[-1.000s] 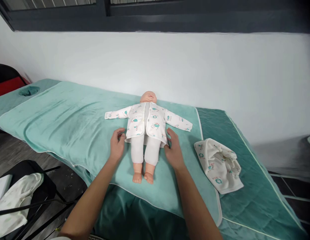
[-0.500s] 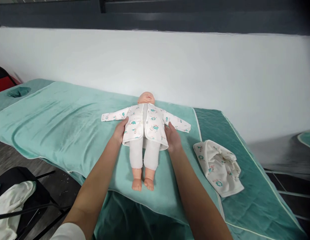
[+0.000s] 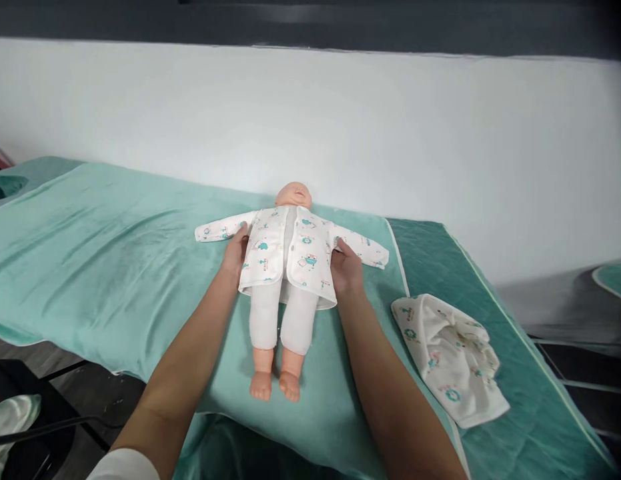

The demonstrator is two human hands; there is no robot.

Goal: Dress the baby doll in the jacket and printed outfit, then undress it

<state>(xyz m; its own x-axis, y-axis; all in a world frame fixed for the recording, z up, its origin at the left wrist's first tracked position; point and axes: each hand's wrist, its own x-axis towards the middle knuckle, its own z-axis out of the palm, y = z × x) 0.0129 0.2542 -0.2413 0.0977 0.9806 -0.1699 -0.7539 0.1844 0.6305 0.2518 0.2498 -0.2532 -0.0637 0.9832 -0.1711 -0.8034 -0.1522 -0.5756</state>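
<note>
A baby doll (image 3: 283, 287) lies on its back on a teal towel (image 3: 115, 267), head toward the wall. It wears a white printed jacket (image 3: 290, 250), front unfastened, sleeves spread out, and white trousers. My left hand (image 3: 236, 250) rests against the doll's left-side flank under the sleeve. My right hand (image 3: 346, 267) presses the other flank at the jacket's edge. Both hands touch the doll's torso; fingers partly tucked under the cloth.
A crumpled white printed garment (image 3: 453, 357) lies on the darker green bed cover (image 3: 490, 300) to the right. A white wall runs behind the bed. A black chair (image 3: 20, 433) with white cloth stands at lower left, by the bed's near edge.
Both hands slid up from beside the doll's hips to its flanks under the arms. The view shifted, so the doll sits slightly lower and closer in the picture.
</note>
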